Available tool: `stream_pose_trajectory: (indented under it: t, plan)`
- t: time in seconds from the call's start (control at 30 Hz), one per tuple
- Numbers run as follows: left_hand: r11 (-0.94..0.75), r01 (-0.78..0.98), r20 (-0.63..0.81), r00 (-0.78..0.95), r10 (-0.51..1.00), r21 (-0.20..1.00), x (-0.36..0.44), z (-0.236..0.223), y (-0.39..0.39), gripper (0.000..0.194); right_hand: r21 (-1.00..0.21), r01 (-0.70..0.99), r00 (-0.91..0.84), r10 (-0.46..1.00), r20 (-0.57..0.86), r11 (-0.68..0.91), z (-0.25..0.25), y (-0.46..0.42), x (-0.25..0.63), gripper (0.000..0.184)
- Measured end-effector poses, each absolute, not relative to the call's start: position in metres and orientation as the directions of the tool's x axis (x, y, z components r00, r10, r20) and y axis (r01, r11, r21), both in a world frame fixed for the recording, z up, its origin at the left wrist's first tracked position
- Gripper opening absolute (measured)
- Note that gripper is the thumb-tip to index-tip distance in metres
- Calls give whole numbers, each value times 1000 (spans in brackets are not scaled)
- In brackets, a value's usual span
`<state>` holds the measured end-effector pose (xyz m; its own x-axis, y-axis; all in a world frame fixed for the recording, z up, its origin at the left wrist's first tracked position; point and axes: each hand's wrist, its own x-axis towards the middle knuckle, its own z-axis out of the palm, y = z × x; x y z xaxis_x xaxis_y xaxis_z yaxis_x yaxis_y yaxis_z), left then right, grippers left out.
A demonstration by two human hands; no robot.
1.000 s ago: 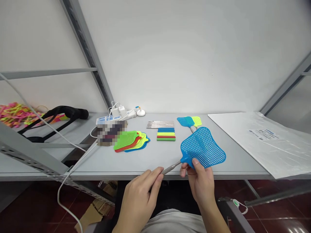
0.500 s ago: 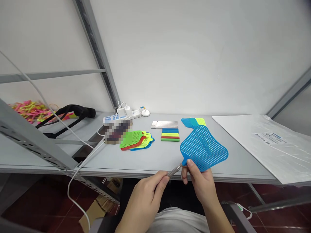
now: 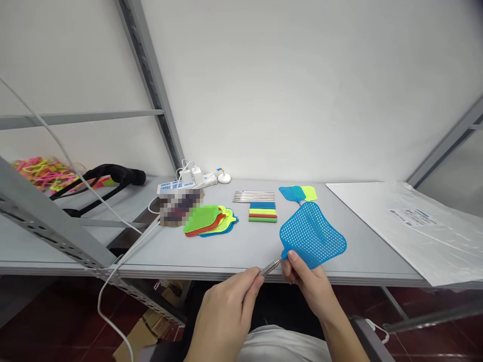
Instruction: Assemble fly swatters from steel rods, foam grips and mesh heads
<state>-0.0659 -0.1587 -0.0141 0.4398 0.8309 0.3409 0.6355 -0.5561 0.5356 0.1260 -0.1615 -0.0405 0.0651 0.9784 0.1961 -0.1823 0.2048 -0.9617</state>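
Note:
A blue perforated fly swatter head (image 3: 313,235) sits on the end of a metal rod (image 3: 270,266), tilted up over the table's front edge. My left hand (image 3: 230,301) is closed round the rod, hiding its lower end. With thumb and fingers, my right hand (image 3: 307,281) pinches the neck of the blue head. Behind are several metal rods (image 3: 253,196) in a row and several coloured handle tubes (image 3: 262,212) in blue, yellow, red and green. To the left lies a fanned stack of swatter heads (image 3: 204,219). Blue and yellow swatters (image 3: 298,193) overlap at the back.
A white plastic package (image 3: 407,226) covers the table's right side. At the back left are a power strip (image 3: 175,186) with chargers and a round white device (image 3: 224,177). White cable (image 3: 109,281) hangs past the shelf post. Black frame (image 3: 116,176) and colourful strips (image 3: 45,173) lie far left.
The blue swatter head has shifted slightly left and is turned a little. Both hands keep their hold. The whole view has moved slightly.

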Motion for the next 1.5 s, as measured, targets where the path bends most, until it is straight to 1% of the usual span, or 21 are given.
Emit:
stream_pose_trajectory:
  t: [0.07,0.17,0.23,0.3,0.37,0.4,0.43,0.47,0.53,0.57,0.63,0.73,0.77,0.83,0.9,1.0,1.07,1.13,1.2,1.4,1.5]
  plan:
    - [-565,650,356,438,825,509,-65,-18,-158,31,-957,-231,85,983,160,175,-42,-157,125,40]
    - [-578,636,373,442,816,512,-64,-18,-155,31,-935,-295,168,974,153,198,-43,-153,119,33]
    - [-575,595,358,451,817,561,-66,-10,-154,31,-922,-314,211,964,165,226,-42,-152,114,32]
    - [-513,525,278,464,841,679,-73,1,-152,31,-909,-327,272,947,173,260,-42,-153,110,31]
    - [-361,381,141,497,856,851,-83,12,-149,45,-893,-331,347,919,187,307,-39,-152,107,31]
    - [-263,258,94,526,845,930,-87,15,-148,55,-882,-333,381,904,197,332,-37,-152,106,32]
    - [-169,113,78,560,825,979,-89,16,-147,67,-868,-343,410,888,206,360,-34,-152,104,33]
    - [-85,-39,92,591,801,996,-90,15,-146,78,-849,-359,437,873,215,389,-31,-151,103,35]
    - [29,-302,172,618,767,953,-83,6,-146,92,-803,-392,492,840,229,449,-24,-151,100,37]
    - [72,-399,205,608,767,914,-76,0,-146,95,-782,-401,521,821,234,477,-21,-151,98,37]
    - [139,-555,227,538,812,820,-56,-13,-149,86,-766,-391,566,790,237,510,-19,-152,94,38]
    - [105,-700,192,332,924,706,-21,-29,-154,50,-801,-377,553,807,208,465,-25,-155,86,41]
    - [93,-700,164,292,942,708,-12,-33,-155,40,-823,-370,531,825,194,431,-28,-156,83,43]
    - [76,-663,126,252,959,745,3,-38,-156,29,-869,-333,498,851,167,366,-36,-158,76,44]
    - [33,-617,123,208,970,786,8,-42,-157,26,-894,-296,495,855,157,336,-41,-159,72,42]
    - [-74,-587,170,110,979,806,-1,-40,-155,27,-896,-288,444,876,188,339,-42,-157,76,37]
    - [-138,-590,182,15,983,795,-16,-36,-152,29,-876,-292,503,841,202,385,-38,-155,88,37]
    - [-205,-585,180,-102,978,785,-32,-31,-148,29,-836,-315,645,747,159,450,-33,-153,106,40]
    - [-250,-556,192,-162,968,793,-43,-28,-145,30,-804,-353,689,715,122,478,-28,-153,124,41]
    - [-185,-557,151,-107,983,810,-36,-24,-149,33,-727,-377,715,679,165,573,-15,-161,139,38]
    - [-135,-572,113,-73,991,809,-27,-26,-152,33,-735,-411,635,748,192,539,-18,-162,126,38]
